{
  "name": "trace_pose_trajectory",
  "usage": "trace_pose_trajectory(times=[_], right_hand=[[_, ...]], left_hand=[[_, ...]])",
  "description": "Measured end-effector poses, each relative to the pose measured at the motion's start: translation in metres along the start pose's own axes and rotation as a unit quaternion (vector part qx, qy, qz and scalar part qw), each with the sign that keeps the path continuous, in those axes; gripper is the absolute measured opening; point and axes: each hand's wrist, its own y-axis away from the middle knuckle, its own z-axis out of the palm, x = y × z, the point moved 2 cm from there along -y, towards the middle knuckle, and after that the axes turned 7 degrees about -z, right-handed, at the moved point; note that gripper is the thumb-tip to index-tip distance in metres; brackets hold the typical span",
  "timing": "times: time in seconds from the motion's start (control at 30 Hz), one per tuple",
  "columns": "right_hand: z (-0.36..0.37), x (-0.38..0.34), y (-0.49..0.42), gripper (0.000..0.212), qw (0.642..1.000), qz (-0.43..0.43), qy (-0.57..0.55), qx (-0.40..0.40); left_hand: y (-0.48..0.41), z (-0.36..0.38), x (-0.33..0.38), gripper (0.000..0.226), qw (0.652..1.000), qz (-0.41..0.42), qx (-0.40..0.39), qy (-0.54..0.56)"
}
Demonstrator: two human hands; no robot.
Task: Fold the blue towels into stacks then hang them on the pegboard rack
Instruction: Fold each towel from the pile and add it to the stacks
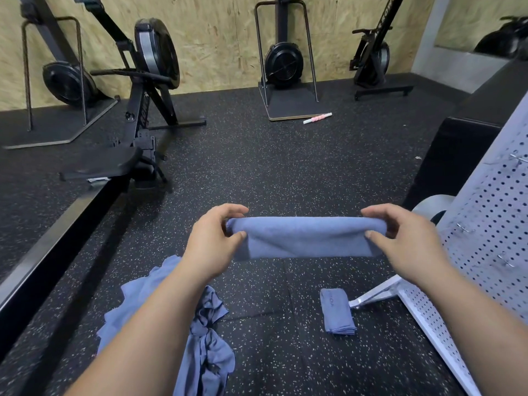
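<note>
1. Head view, the grip: the left hand (213, 238) pinches one end of the blue towel (305, 237) between thumb and curled fingers. The right hand (405, 241) pinches the other end the same way. The towel spans the air between them, already doubled into a long band.
2. Head view, the fold: the step in hand looks like bringing the two ends together. It is best to keep the top edge taut and level, and to match the corners before easing either pinch, so the hanging layer cannot slip out.
3. Head view, where it goes: a folded towel (337, 311) lies on the floor (271, 172) below the right hand, beside the foot of the pegboard rack (485, 224), which stands just right of that hand. Laying the new towel squarely on it would start a stack.
4. Head view, what is left: a heap of unfolded towels (205, 332) lies below the left hand, partly hidden by the forearm, so the task seems to be at an early stage.
</note>
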Motion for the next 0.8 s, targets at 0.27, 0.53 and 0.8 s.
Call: trace_pose_trajectory(times=[0.27,0.53,0.8], right_hand=[[-0.001,0.005,-0.003,0.022,0.990,0.041,-0.133,0.004],[0.000,0.008,-0.005,0.014,0.961,0.090,-0.260,-0.002],[0.008,0.010,-0.003,0.012,0.976,0.068,-0.207,0.028]], left_hand=[[-0.004,-0.005,-0.004,0.012,0.996,-0.064,0.025,0.052],[-0.005,-0.001,-0.007,0.017,0.961,-0.163,0.015,0.224],[-0.006,-0.003,-0.007,0.028,0.978,-0.110,0.111,0.137]])
